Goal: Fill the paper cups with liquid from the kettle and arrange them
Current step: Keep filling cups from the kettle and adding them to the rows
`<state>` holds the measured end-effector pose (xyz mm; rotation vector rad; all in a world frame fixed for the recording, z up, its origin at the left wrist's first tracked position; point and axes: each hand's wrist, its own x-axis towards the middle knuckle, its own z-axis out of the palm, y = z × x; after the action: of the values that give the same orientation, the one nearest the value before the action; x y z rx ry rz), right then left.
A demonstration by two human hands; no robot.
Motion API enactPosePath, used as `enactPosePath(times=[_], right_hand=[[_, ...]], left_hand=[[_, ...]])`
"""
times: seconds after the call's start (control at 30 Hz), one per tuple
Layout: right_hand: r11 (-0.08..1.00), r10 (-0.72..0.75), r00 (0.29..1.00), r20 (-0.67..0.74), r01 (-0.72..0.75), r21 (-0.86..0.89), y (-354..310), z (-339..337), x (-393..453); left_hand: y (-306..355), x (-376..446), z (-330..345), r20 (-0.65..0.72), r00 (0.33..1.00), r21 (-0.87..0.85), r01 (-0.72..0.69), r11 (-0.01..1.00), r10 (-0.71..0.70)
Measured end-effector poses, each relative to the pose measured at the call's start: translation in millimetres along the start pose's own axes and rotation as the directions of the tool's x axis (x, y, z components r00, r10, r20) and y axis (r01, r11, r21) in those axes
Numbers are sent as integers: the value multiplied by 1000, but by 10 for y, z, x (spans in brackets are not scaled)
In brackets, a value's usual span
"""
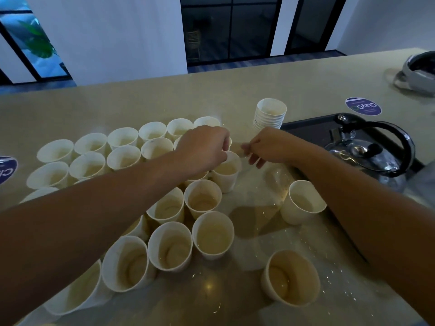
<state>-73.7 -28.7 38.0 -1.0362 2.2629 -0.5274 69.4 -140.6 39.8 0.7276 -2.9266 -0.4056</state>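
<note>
The cups (164, 208) stand packed rim to rim on the tabletop (235, 90), most holding pale liquid, so the likeliest mishap is a knock: either forearm reaches low across the near rows, and a brushed rim could tip one cup into its neighbours. Splashes already glint on the surface near the two lone cups, so a cup might also slide there. The left hand (202, 149) hovers over one cup (224, 172) at the cluster's right edge, its fingers curled down at the rim, apparently pinching it. The right hand (266, 145) hangs just beside, fingers loosely curled, holding nothing I can make out. The kettle (369, 154) sits untouched at right, well apart from both hands
</note>
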Motion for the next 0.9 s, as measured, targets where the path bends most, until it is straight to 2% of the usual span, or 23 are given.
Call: enactPosePath(times=[0.23, 0.37, 0.43, 0.57, 0.73, 0.9], right_hand=[[969, 31, 999, -11, -33, -245, 422, -400, -509], [949, 65, 998, -25, -70, -306, 649, -418, -782], [963, 106, 994, -14, -106, -247, 760, -387, -865], [977, 213, 976, 46, -214, 7, 875, -296, -959], [966, 213, 976, 56, -218, 140, 844, -227, -1009], [956, 182, 980, 83, -196, 218, 717, -113, -988]], left_hand=[[626, -146, 101, 174, 980, -317, -41, 947, 101], [876, -210, 275, 175, 975, -334, -74, 940, 139], [968, -235, 362, 183, 977, -344, -44, 938, 113], [1073, -270, 472, 182, 981, -362, -1, 932, 72], [1071, -314, 475, 195, 979, -360, 10, 933, 65], [920, -318, 392, 221, 974, -256, 15, 967, 44]])
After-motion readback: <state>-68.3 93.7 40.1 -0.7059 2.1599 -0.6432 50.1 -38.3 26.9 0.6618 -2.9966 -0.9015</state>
